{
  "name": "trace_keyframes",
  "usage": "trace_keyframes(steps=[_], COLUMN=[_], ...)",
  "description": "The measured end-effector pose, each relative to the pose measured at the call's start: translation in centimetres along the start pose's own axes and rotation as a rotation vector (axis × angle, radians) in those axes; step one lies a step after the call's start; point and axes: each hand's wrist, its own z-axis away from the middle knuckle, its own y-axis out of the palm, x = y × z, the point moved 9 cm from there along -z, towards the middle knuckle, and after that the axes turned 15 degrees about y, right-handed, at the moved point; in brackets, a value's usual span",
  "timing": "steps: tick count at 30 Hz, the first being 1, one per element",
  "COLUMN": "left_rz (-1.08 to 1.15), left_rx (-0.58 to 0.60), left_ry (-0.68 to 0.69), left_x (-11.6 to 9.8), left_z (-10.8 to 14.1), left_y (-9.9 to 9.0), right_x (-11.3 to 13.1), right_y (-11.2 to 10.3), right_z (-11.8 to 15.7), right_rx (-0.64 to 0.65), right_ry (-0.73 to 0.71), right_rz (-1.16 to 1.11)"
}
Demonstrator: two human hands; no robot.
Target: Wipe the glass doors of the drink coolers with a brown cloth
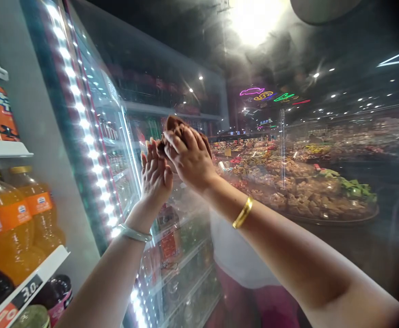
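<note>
My right hand (191, 158), a gold bangle at its wrist, presses a bunched brown cloth (176, 122) against a glass door (191, 232). The fingers bend over the cloth, and part of it sticks out above the knuckles. Close on its left, my left hand (156, 177) lies with straight fingers, palm against the glass. A pale bangle circles that wrist. The glass carries reflections of shelves and of a person in a white top (242, 250).
A bright LED strip (89, 141) runs down the cooler's edge at left. Orange drink bottles (6, 218) stand on a shelf with a price rail (28, 287). Through or in the glass appear heaps of goods (309, 191) and neon shapes (264, 94).
</note>
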Motion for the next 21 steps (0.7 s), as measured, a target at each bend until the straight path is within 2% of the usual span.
trace_keyframes(steps=[2,4,6,8,11,13,15,16,18,21], left_rz=[0.024,0.054,0.066,0.053,0.037,0.039,0.055,0.071,0.104,0.119], left_rx=[0.013,0.048,0.072,0.063,0.015,-0.008,0.002,0.024,0.078,0.107], left_ry=[0.014,0.015,-0.016,-0.072,-0.105,-0.091,-0.085,-0.086,-0.093,-0.134], left_x=[-1.7,-3.4,-4.6,-5.0,-5.7,-6.6,-7.9,-8.7,-10.4,-12.1], left_z=[0.6,1.3,1.7,1.9,2.0,2.5,3.3,3.7,4.3,4.3], left_y=[0.4,0.8,1.2,1.5,1.6,1.7,2.0,2.3,2.9,3.4], right_x=[-0.2,-1.8,-4.1,-5.1,-3.3,-1.9,-2.0,-2.7,-5.1,-7.9], right_y=[-0.4,-1.2,-2.0,-2.1,-1.3,-1.1,-1.6,-2.2,-3.7,-5.5], right_z=[3.5,6.1,6.5,5.5,4.8,6.6,9.8,11.4,13.4,13.1], right_rx=[0.035,0.057,0.025,-0.006,-0.014,-0.015,-0.031,-0.047,-0.072,-0.138], right_ry=[-0.112,-0.142,-0.032,0.091,0.136,0.054,-0.052,-0.084,-0.061,0.097], right_rz=[-0.024,-0.036,-0.056,-0.085,-0.122,-0.111,-0.071,-0.044,0.024,0.065])
